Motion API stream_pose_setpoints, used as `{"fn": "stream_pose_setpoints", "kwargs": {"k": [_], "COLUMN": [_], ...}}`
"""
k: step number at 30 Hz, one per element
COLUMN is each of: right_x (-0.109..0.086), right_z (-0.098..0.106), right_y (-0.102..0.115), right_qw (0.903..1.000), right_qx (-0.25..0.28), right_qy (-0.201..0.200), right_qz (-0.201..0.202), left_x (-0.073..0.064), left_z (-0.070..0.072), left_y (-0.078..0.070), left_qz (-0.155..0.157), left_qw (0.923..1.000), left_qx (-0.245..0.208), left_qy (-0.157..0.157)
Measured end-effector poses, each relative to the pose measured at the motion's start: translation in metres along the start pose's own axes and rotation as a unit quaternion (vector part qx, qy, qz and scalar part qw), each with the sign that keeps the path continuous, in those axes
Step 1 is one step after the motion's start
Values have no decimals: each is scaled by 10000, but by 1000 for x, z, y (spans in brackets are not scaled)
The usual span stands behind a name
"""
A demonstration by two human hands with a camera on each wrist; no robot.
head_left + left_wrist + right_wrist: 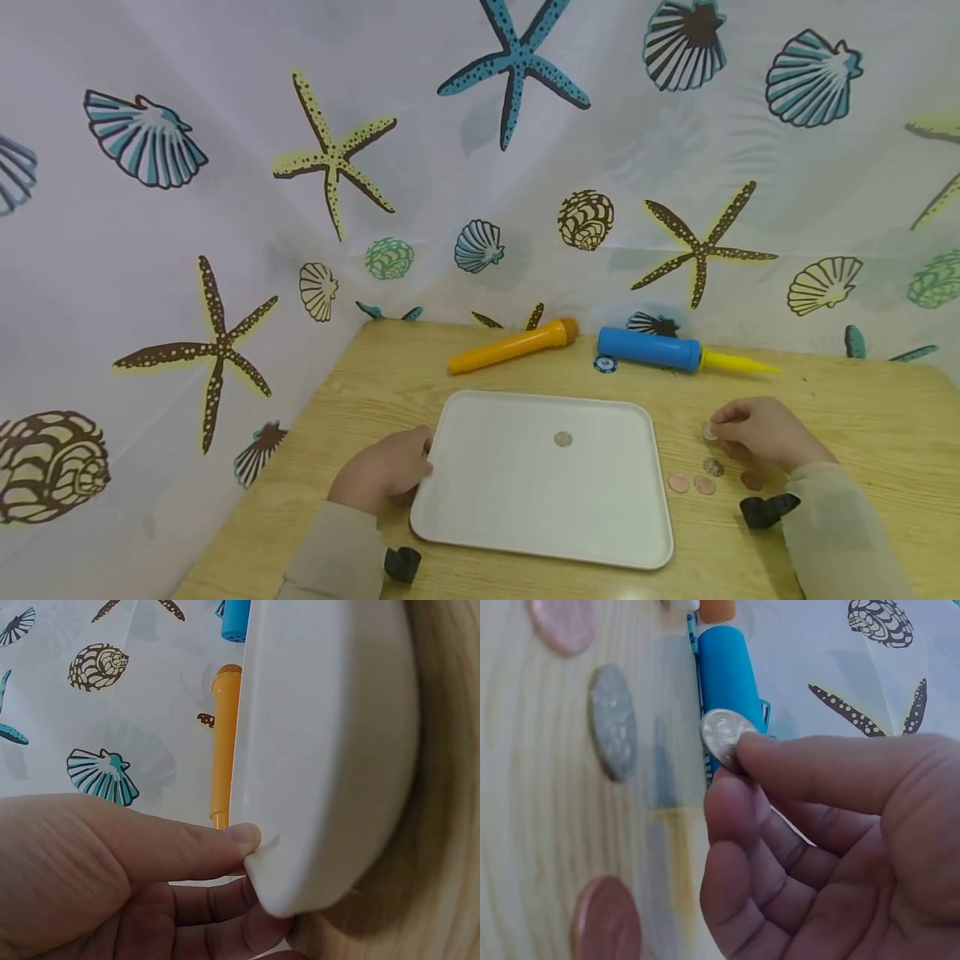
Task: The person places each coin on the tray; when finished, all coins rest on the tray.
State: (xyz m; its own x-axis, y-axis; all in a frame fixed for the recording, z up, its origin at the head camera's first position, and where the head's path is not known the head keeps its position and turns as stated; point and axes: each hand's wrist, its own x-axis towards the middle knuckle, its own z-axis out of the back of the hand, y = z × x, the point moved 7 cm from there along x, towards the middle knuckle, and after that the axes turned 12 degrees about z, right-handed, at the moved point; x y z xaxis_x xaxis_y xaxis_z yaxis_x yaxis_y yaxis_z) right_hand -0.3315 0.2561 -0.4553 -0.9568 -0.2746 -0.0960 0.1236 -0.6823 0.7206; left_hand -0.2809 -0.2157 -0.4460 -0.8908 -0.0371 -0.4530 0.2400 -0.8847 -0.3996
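Observation:
My left hand point(388, 464) grips the left edge of a white rectangular tray point(525, 500); in the left wrist view the thumb presses on the rim and the fingers curl beneath it. One silver coin point(563, 438) lies flat in the tray. To the right of the tray, my right hand point(765, 429) pinches another silver coin point(726, 736) between thumb and fingertips, raised over the table. Below that hand, a silver coin point(713, 467) and several copper coins point(704, 484) lie on the wood, one of them partly in the shadow of the wrist.
Behind the tray lie an orange toy microphone point(513, 346) and a blue hand pump point(648, 348) with a yellow nozzle. A small blue poker chip point(605, 364) lies by the pump. A curtain point(420, 183) printed with shells and starfish hangs along the table's back and left sides.

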Motion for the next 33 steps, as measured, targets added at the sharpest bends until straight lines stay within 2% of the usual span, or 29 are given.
{"fn": "stream_pose_setpoints", "kwargs": {"k": [4,10,16,20,26,33], "right_x": [1,4,11,16,26,39], "right_z": [1,-5,-15,-25,-41,-55], "right_y": [9,32,59,75,96,103], "right_qw": [9997,9963,9913,9894,9864,9894], "right_qx": [150,654,887,959,1195,1116], "right_qy": [-160,-325,-333,-293,-183,-186], "right_qz": [144,452,911,1049,1111,911], "left_x": [0,-4,-6,-7,-8,-7], "left_z": [0,2,2,2,2,1], "left_y": [1,1,-2,-2,1,0], "left_qz": [18,24,27,41,51,0], "left_qw": [10000,9999,9999,9998,9997,9998], "left_qx": [-16,-89,-96,-163,-244,-173], "left_qy": [28,42,47,64,43,43]}}
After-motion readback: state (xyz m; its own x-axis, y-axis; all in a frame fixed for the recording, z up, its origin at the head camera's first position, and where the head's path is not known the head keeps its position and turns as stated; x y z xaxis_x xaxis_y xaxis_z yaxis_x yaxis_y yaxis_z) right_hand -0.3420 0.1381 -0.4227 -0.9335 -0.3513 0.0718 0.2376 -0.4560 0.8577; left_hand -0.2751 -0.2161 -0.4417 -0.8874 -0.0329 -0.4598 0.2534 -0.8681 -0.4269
